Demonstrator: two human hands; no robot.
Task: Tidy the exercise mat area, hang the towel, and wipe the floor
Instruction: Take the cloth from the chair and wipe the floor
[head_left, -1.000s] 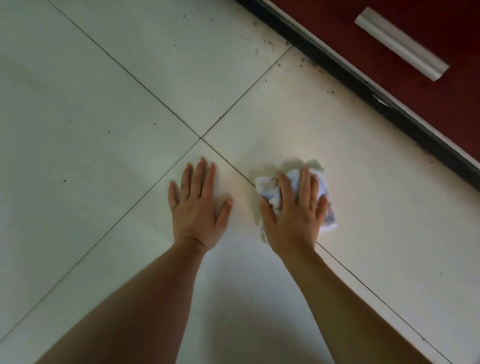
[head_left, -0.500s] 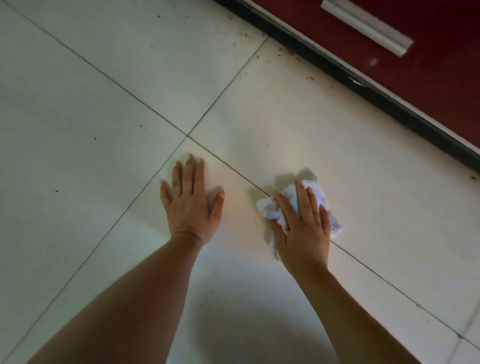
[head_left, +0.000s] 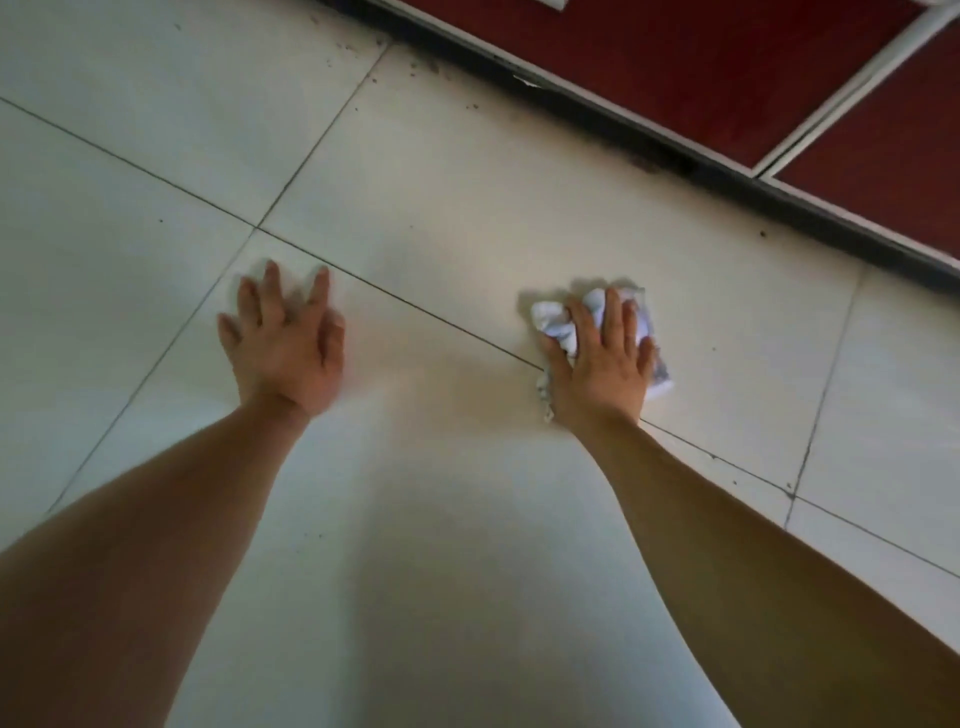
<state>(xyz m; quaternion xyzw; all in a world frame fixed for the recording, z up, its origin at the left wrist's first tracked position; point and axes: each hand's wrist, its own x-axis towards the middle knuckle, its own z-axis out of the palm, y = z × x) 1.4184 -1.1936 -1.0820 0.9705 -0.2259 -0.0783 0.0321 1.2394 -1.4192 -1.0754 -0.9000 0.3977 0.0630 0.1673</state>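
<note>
At centre left, the left hand (head_left: 283, 345) lies flat on the floor (head_left: 441, 208), fingers (head_left: 270, 291) spread. At centre right, the right hand (head_left: 605, 364) presses a crumpled white cloth (head_left: 556, 319) down, fingers straight.

Cloth (head_left: 558, 319): white wad, crumpled, grey-dark marks on its right edge. Sits flat on the floor (head_left: 467, 208), right of centre, mostly on the far side of a diagonal grout line, near edge about on that line. Right hand (head_left: 605, 364) lies on top with fingers spread over it; the wad shows at the left, far and right sides of the hand. Floor: large pale off-white tiles, slight sheen, thin dark grout lines. Dark specks scattered, densest along the far edge.
</note>
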